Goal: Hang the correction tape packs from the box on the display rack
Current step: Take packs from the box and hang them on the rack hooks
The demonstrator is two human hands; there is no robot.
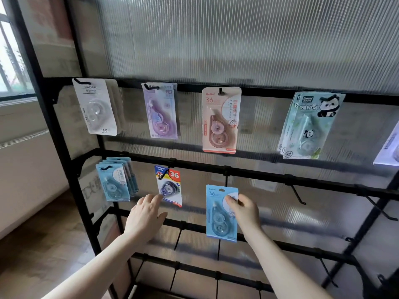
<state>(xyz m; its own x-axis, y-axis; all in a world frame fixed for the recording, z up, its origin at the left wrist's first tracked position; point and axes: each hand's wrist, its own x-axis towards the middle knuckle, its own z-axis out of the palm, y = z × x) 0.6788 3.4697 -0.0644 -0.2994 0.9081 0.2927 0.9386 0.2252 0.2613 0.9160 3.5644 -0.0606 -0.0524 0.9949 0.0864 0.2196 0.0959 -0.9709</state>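
**Blue pack not yet on its hook — drop risk**

Right hand (pixel 241 209) pinched the blue pack (pixel 221 213) at its upper right, thumb on the front of the card. Pack sat just below the middle-rail hook (pixel 226 180); hang hole (pixel 221 189) looked close under the hook tip but I couldn't tell if it was threaded. Judged: mid-hang, not seated.

Left hand (pixel 146 214) held nothing, fingers loosely extended, tips touching the lower edge of the "36" pack (pixel 169 186) on the next hook to the left.

Risks from there:
- One-corner pinch let the card twist, so the hole could miss the tip and the pack fall through the rack (pixel 280 178).
- Letting go before the hole passed the upturned end would mean a slide-off.
- Left fingers nudging the "36" pack upward could lift it off its own hook.
- Blister weight is low on the card, so it would likely swing once released and knock nothing only if let go gently.

Box not in view. Upper row and the far-left light-blue stack (pixel 114 182) were already hung; several hooks to the right were bare.
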